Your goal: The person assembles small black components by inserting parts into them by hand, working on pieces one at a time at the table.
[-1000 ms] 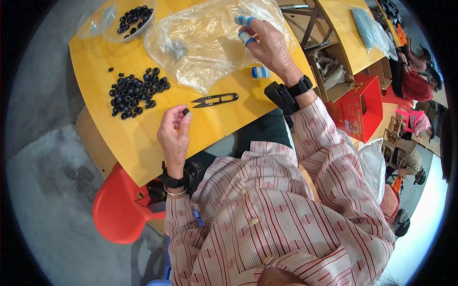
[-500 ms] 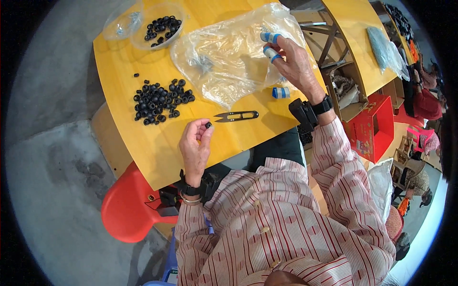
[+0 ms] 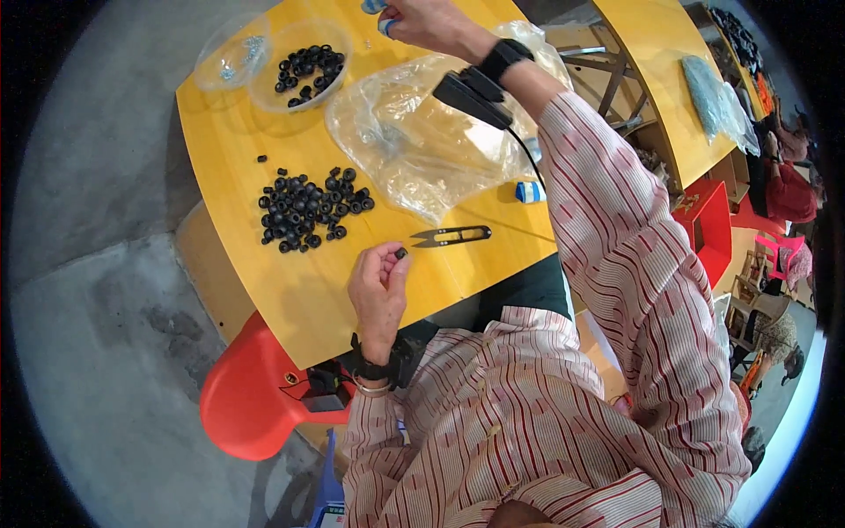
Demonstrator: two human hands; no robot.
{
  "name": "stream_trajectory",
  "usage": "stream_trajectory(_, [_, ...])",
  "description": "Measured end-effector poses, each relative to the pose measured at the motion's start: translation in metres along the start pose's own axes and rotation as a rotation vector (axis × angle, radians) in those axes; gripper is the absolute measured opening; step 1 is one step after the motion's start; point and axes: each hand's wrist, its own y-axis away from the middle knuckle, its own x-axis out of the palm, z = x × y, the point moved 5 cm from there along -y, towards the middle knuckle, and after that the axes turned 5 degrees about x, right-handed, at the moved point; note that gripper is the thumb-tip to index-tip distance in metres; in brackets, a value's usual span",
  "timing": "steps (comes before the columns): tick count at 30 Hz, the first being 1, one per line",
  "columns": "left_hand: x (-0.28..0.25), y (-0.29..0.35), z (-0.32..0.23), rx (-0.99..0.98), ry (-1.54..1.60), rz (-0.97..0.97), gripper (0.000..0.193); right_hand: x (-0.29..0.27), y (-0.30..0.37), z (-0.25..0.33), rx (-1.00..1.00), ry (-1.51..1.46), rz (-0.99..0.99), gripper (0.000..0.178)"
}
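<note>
My left hand (image 3: 378,290) is closed near the table's front edge, pinching a small black cylindrical piece (image 3: 400,253) between thumb and fingers. My right hand (image 3: 427,24) reaches over the far side of the table, its fingers curled, with blue and white tape on the fingertips. The upper edge of the picture cuts it off in part, and whatever it holds cannot be made out. Black thread snips (image 3: 451,236) lie right of my left hand. Beyond that hand is a heap of small black round pieces (image 3: 304,211). A clear plastic bag (image 3: 422,158) lies beneath my right forearm.
At the back left stand a clear bowl (image 3: 255,88) of black pieces and a clear dish (image 3: 204,75) with small silvery parts. A roll of blue-white tape (image 3: 529,192) sits at the table's right. A red chair (image 3: 242,396) and red box (image 3: 709,231) flank the table.
My right hand has swung from above the plastic bag to the far edge, up and left in view. My left hand still pinches the black piece. The view has shifted slightly.
</note>
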Motion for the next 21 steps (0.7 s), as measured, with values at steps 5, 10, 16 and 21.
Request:
stream_trajectory(5, [0.001, 0.002, 0.003, 0.034, 0.019, -0.001, 0.018, 0.037, -0.013, -0.004, 0.116, 0.290, -0.026, 0.027])
stream_trajectory(10, [0.001, 0.000, -0.003, 0.020, 0.003, 0.018, 0.018, 0.057, -0.010, -0.027, 0.189, 0.210, 0.130, 0.028])
stream_trajectory(16, [-0.002, -0.001, -0.003, 0.039, 0.011, 0.011, 0.017, 0.062, -0.009, -0.032, 0.231, 0.179, 0.205, 0.028])
stream_trajectory(21, [-0.001, 0.000, 0.000, 0.027, 0.034, -0.003, 0.017, 0.037, 0.004, -0.031, 0.168, 0.415, 0.228, 0.027])
